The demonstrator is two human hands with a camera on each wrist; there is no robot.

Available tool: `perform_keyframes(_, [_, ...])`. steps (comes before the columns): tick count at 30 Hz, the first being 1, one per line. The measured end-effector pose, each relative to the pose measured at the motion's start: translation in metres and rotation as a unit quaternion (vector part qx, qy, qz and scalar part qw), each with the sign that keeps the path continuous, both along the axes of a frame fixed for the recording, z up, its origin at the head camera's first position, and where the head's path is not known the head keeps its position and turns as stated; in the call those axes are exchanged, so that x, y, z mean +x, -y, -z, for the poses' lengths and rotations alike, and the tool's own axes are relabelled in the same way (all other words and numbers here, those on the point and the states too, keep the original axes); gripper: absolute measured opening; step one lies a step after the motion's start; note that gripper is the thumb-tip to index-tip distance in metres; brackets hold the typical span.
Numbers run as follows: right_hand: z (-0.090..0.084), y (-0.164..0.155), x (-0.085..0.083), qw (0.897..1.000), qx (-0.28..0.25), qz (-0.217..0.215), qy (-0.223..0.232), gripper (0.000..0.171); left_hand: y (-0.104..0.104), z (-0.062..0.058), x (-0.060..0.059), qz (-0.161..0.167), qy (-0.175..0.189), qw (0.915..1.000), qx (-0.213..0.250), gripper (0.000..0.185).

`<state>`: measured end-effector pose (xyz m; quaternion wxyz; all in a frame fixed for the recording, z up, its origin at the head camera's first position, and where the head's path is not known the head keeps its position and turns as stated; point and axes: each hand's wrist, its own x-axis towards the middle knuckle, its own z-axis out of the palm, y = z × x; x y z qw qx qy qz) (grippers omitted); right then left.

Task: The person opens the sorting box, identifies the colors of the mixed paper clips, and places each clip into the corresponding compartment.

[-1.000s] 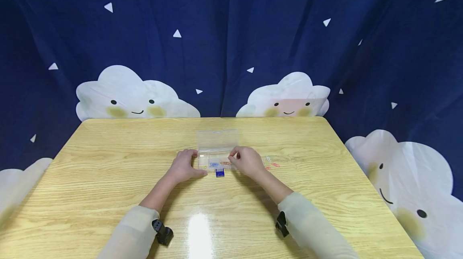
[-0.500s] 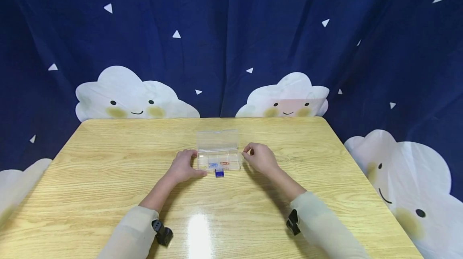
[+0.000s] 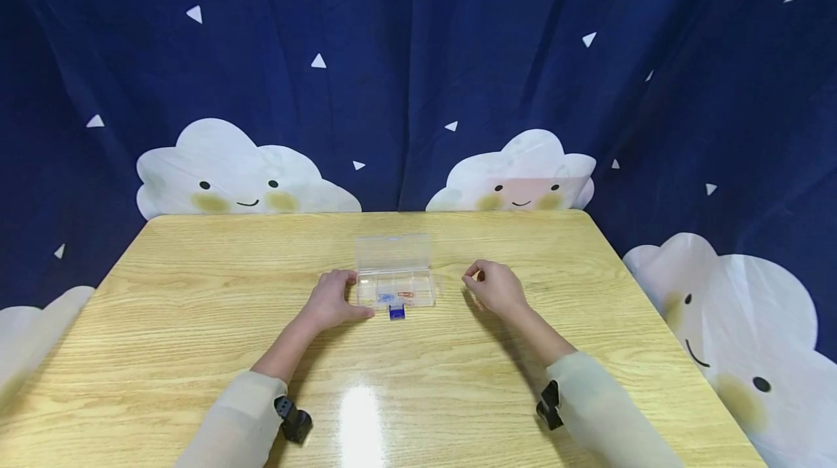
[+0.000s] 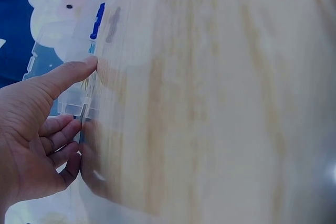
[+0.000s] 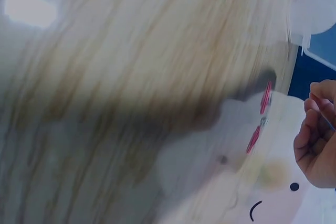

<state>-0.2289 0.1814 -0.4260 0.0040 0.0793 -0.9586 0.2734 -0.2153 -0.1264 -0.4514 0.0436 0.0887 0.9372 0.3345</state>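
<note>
A clear plastic compartment box (image 3: 421,300) stands on the table with its lid (image 3: 392,253) raised at the back and a blue latch (image 3: 397,312) at the front. A blue paper clip (image 3: 386,297) and an orange-red one (image 3: 406,294) lie in its front part. My left hand (image 3: 330,299) holds the box's left end, thumb on the front corner, fingers along the side. To the right of the box, my right hand (image 3: 495,286) is above the table with fingers loosely bent and thumb near forefinger; nothing shows between them. Below it lie pink-red paper clips (image 5: 266,97) and a silver clip (image 5: 264,121).
The wood-grain table (image 3: 196,293) extends around both hands to a rounded back edge. Behind it hangs a dark blue curtain (image 3: 366,90) with white clouds and triangles. Black wrist cameras (image 3: 294,421) sit on both sleeves.
My right hand has moved from over the box's right end out to the right, now covering the loose clips in the head view. My left hand and the box have stayed put.
</note>
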Motion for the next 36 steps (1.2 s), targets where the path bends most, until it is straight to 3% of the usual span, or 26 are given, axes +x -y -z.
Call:
perform_keyframes(21, [0.015, -0.049, 0.002, 0.999, 0.014, 0.046, 0.006, 0.018, 0.000, 0.001, -0.001, 0.002, 0.000, 1.0000, 0.004, 0.077])
perform_keyframes(36, [0.021, -0.064, 0.007, 0.998, 0.043, 0.049, 0.002, 0.016, 0.001, 0.002, 0.000, 0.004, -0.004, 1.0000, 0.008, 0.078])
